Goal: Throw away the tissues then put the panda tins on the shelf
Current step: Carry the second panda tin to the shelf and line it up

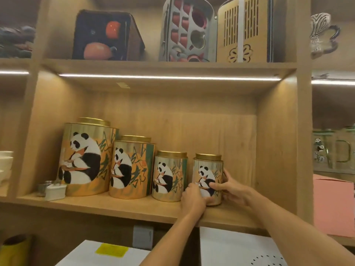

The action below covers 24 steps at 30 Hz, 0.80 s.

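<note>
Both hands hold the smallest round panda tin with a gold lid (208, 177) on the wooden shelf board (107, 205): the left hand (193, 198) grips its bottom front, and the right hand (229, 187) wraps its fingers around its right side. Three bigger round panda tins with gold lids (123, 164) stand in a row to its left. Farther left sits a small white box (55, 191).

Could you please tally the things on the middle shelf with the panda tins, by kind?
Panda tins: 4, largest, second, third, smallest held by left hand and right hand
Small white box: 1
Small metal container: 1
Total: 6
</note>
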Available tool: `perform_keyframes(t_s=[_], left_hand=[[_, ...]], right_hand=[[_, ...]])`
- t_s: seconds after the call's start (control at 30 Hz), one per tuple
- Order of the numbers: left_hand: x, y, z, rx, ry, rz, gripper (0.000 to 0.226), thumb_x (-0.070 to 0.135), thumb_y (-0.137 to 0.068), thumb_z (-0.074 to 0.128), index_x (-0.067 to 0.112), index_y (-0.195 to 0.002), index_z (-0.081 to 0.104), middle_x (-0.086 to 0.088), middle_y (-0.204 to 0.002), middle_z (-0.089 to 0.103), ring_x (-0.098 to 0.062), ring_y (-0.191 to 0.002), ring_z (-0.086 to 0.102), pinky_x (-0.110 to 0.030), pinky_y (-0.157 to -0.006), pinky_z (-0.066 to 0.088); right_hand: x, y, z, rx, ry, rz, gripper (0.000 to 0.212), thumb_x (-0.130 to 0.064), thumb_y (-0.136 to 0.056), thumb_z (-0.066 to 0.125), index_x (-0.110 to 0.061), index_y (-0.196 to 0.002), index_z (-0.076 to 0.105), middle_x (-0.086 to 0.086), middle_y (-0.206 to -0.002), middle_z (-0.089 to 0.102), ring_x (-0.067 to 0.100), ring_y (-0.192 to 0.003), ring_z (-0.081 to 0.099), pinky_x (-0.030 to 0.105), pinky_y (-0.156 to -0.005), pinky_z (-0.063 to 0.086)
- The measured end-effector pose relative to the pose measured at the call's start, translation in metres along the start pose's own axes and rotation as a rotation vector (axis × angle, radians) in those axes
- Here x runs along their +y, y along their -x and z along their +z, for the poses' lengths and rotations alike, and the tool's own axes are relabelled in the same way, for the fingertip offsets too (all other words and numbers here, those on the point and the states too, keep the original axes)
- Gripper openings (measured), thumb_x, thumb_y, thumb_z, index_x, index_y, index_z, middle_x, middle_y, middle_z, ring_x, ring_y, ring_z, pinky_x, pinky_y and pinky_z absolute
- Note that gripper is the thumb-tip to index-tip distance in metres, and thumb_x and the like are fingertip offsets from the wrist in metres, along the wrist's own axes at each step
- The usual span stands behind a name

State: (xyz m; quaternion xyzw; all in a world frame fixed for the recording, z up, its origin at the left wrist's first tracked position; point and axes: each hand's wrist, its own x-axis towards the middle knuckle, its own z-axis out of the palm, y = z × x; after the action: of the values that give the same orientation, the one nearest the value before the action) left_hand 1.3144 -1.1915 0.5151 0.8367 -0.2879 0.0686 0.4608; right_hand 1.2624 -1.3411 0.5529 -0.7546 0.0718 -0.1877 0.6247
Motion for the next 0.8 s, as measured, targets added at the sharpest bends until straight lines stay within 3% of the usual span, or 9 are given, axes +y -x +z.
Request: perform_keyframes(t_s=[0.23, 0.33, 0.47, 0.6, 0.8], left_hand=[[-0.002, -0.011, 0.010, 0.015, -0.136, -0.022, 0.066, 0.043, -0.083, 0.074, 0.006, -0.131, 0.049, -0.012, -0.130, 0.060, -0.028, -0.122, 0.054, -0.041, -0.104, 0.046], [-0.003, -0.011, 0.010, 0.024, -0.135, -0.021, 0.064, 0.045, -0.084, 0.072, 0.005, -0.130, 0.051, -0.012, -0.129, 0.061, -0.029, -0.121, 0.053, -0.041, -0.104, 0.047], [-0.005, -0.008, 0.012, 0.052, -0.124, -0.015, 0.056, 0.040, -0.087, 0.071, 0.005, -0.127, 0.054, -0.013, -0.127, 0.062, -0.028, -0.120, 0.054, -0.041, -0.103, 0.047], [-0.003, -0.003, 0.015, 0.113, -0.318, -0.029, 0.053, 0.043, -0.091, 0.064, 0.005, -0.127, 0.055, -0.012, -0.127, 0.063, -0.031, -0.123, 0.049, -0.040, -0.105, 0.042], [-0.003, 0.001, 0.018, 0.162, -0.459, -0.029, 0.045, 0.040, -0.095, 0.059, 0.005, -0.124, 0.057, -0.014, -0.125, 0.063, -0.032, -0.122, 0.049, -0.042, -0.104, 0.041]], right_hand=[[0.017, -0.012, -0.006, 0.023, -0.016, 0.016, 0.101, 0.002, -0.078, 0.077, -0.029, -0.154, 0.017, 0.003, -0.117, 0.058, 0.020, -0.100, 0.063, 0.027, -0.062, 0.059], [0.028, -0.012, -0.007, 0.068, 0.082, 0.061, 0.115, -0.018, -0.070, 0.086, -0.026, -0.155, 0.008, 0.002, -0.120, 0.053, 0.016, -0.101, 0.059, 0.026, -0.076, 0.054], [0.038, -0.014, -0.010, 0.152, 0.303, 0.063, 0.130, -0.048, -0.050, 0.092, -0.027, -0.152, 0.015, 0.010, -0.146, 0.045, 0.026, -0.124, 0.050, 0.039, -0.109, 0.041], [0.044, -0.018, -0.010, 0.153, 0.359, 0.002, 0.128, -0.057, -0.049, 0.088, -0.025, -0.152, 0.018, 0.008, -0.148, 0.044, 0.024, -0.127, 0.047, 0.033, -0.106, 0.037], [0.046, -0.022, -0.001, 0.153, 0.430, -0.062, 0.121, -0.059, -0.058, 0.083, -0.023, -0.152, 0.015, 0.007, -0.149, 0.043, 0.016, -0.117, 0.045, 0.029, -0.101, 0.035]])
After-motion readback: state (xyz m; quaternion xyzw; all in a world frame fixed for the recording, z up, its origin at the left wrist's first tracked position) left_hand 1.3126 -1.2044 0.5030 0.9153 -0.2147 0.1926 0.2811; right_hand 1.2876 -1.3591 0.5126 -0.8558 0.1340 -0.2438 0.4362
